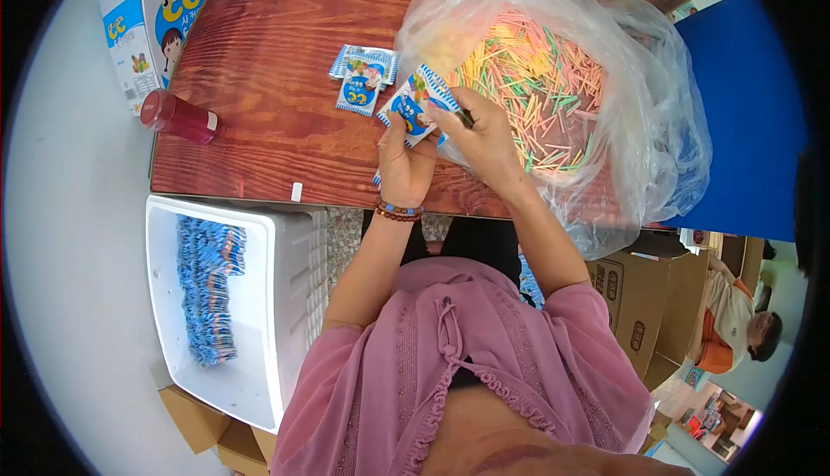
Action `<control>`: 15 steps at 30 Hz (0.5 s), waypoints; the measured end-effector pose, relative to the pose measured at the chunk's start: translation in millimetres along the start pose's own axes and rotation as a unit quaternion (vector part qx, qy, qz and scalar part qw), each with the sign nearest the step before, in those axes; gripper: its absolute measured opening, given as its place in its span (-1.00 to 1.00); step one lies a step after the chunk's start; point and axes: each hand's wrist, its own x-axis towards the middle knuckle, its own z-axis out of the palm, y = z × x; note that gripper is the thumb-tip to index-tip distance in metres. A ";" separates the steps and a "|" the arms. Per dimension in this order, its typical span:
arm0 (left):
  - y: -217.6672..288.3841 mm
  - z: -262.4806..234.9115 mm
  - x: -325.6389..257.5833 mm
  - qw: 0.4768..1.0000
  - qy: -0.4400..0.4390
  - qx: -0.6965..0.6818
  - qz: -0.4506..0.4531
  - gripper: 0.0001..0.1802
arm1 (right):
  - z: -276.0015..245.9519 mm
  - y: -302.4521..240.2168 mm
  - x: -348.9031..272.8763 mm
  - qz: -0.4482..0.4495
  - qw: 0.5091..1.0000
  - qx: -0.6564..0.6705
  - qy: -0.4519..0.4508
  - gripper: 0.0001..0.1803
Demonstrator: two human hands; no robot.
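Head view: you stand at a table [259,70] of reddish-brown, grained wood.
Table, left: a red-tinted jar [186,120] lies on its side near the edge; printed cartons [177,22] stand just beyond.
Table, right: a clear plastic bag [661,130] lies opened out, full of thin pink, yellow and green sticks [553,61].
Floor, left: a white bin [275,303] below the table edge, with rows of blue packets [206,294] inside.
Room, right: a brown cardboard box [644,299]; another person [731,329] farther off.
Packet: the one you hold [418,100] is flat, white and blue, with striped ends, a blue emblem and a small coloured picture; it sits tilted.
Loose packets: a small overlapping group [359,87] on the wood, just left of the held one.
Left hand: yours [406,165] grips the packet's near side, thumb over its front.
Right hand: yours [486,134] pinches its right edge, beside the bag; you cannot tell whether a second packet sits behind.
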 end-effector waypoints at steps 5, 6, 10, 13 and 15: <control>11.0 -7.9 -2.3 0.999 -0.001 -0.026 0.020 -0.58 | 3.6 3.4 16.3 -0.019 0.993 0.103 -0.050 -0.83; 12.7 -6.8 -3.3 0.999 0.002 -0.026 0.022 -0.58 | 5.2 5.7 19.3 -0.017 0.993 0.103 -0.053 -0.83; 27.8 -12.2 0.3 0.999 -0.011 -0.007 0.038 -0.71 | 11.1 16.2 36.8 -0.075 0.991 0.033 -0.110 -0.83; 36.5 -17.9 -1.2 0.996 0.013 0.063 0.065 -0.80 | 21.1 9.1 40.8 -0.014 0.984 0.108 -0.140 -0.84; 41.0 -19.0 -2.7 0.993 0.041 0.077 0.076 -0.83 | 32.7 13.6 43.9 -0.013 0.988 0.075 -0.134 -0.84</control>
